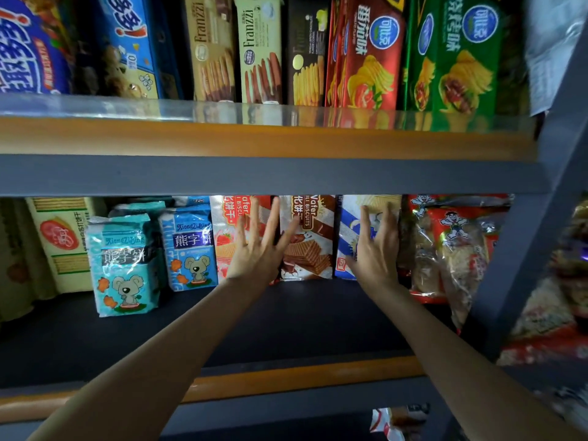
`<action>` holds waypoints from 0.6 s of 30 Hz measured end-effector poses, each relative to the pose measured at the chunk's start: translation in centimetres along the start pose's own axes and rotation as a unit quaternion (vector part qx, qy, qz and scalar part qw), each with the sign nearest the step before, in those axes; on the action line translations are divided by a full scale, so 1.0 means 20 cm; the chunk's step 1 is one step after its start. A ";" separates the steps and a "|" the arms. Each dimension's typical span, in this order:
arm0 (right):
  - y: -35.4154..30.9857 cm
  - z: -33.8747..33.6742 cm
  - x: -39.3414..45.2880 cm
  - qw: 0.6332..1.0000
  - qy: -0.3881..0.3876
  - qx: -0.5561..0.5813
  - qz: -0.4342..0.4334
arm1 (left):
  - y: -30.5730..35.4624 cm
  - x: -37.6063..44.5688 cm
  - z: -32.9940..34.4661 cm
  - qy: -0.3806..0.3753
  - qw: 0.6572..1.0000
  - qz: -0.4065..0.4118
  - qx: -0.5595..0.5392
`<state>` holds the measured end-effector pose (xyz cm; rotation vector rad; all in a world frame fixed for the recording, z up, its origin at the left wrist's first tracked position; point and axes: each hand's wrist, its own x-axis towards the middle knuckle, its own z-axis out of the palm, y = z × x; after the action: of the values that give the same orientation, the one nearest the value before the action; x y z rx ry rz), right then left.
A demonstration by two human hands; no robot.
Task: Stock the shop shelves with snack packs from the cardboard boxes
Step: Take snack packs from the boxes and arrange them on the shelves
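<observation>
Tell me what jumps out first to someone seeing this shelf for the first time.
Two bare arms reach into the lower shelf: the left hand, fingers spread, lies against the strawberry wafer pack and the chocolate wafer pack, the right hand against the blue-and-white pack. Above them, the upper shelf holds a bright row of upright biscuit and crisp boxes.

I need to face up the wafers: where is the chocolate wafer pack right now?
In the head view the chocolate wafer pack stands at the back of the lower shelf, centre, between the strawberry wafer pack and a blue-striped pack, framed by both hands.
</observation>
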<state>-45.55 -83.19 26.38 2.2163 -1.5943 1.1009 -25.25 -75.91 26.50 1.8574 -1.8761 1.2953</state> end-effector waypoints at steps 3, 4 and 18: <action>0.04 0.05 -0.01 0.999 0.023 0.031 -0.003 | 0.09 0.06 -0.03 -0.030 0.999 -0.003 -0.011; 0.06 0.08 -0.02 0.999 0.022 0.036 -0.012 | 0.11 0.08 -0.05 -0.041 0.999 -0.005 -0.010; 0.13 0.04 0.02 0.999 -0.044 0.022 -0.006 | 0.15 0.07 0.02 -0.048 0.999 0.024 0.005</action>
<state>-47.35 -84.94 25.43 2.3290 -1.6043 1.0601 -27.94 -77.81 25.95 1.9232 -1.9762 1.2536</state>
